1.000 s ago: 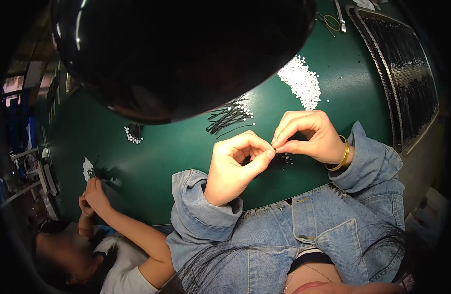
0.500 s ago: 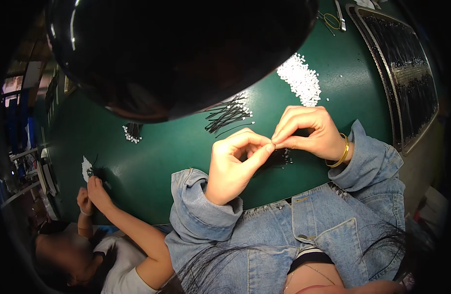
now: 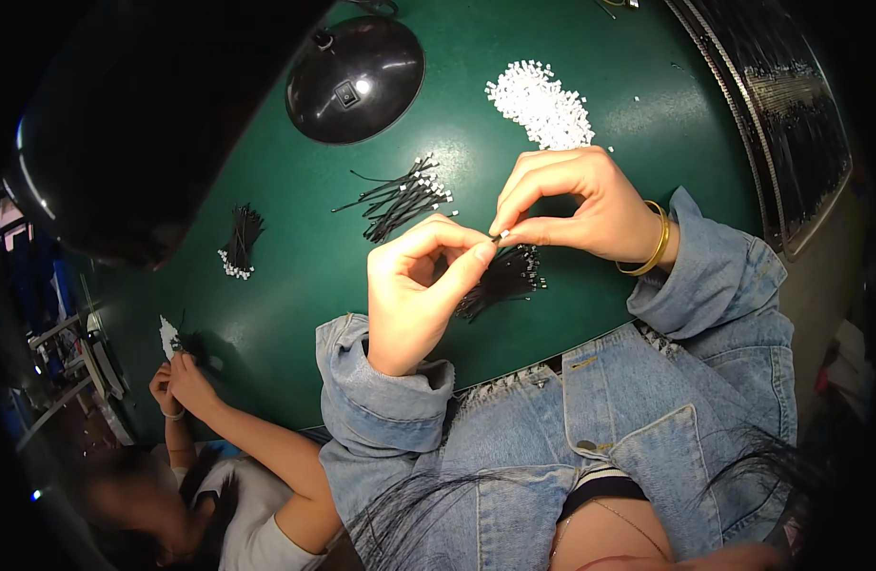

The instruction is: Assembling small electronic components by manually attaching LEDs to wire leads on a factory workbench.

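Note:
Fingertip to fingertip, my two hands meet above the table. My left hand (image 3: 414, 295) pinches a short black wire (image 3: 496, 239) between thumb and index finger; most of that wire is hidden. A small white connector (image 3: 505, 233) shows at the fingertips of my right hand (image 3: 590, 205), which is closed in a pinch on it. Whether wire and connector are joined I cannot tell. Below the fingers lies a bundle of black wires (image 3: 500, 283) with small bright ends. Beyond my left hand sits a loose bunch of black wires with white connectors (image 3: 404, 200).
A heap of white connectors (image 3: 542, 105) lies on the green table (image 3: 295, 314). A black lamp base (image 3: 357, 81) stands at the back, its dark shade (image 3: 124, 133) at upper left. Another wire bunch (image 3: 243, 238) lies left. A rack of black wires (image 3: 790, 105) is right; a co-worker's hands (image 3: 183, 385) work left.
The view has shifted, so the lamp base and more of the wire bunches now show. The white connector has come into sight at my fingertips. Both hands stay pinched together.

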Motion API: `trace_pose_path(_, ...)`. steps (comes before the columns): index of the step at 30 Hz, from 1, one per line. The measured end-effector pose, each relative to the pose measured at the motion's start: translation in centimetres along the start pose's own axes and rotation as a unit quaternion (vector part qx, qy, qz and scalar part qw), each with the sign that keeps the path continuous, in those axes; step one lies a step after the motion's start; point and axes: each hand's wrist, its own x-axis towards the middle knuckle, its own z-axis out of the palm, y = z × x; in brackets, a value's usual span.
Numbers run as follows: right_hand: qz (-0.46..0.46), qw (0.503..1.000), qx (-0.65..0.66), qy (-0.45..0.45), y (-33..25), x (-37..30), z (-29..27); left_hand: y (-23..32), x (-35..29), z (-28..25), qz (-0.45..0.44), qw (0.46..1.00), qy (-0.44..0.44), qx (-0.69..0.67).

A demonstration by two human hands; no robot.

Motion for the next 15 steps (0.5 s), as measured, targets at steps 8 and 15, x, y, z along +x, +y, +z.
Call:
trace_pose_path(8, 0.016, 0.995, -0.019, 0.094, 0.3, 0.8, -1.7, -0.5, 1.2, -1.3, 0.257, 0.855, 0.147, 0.426)
trace_pose_path(15, -0.081, 0.936, -0.328, 0.098, 0.9, 0.7, -5.0, 0.5, 0.1, 0.2, 0.195, 0.851, -0.064, 0.483)
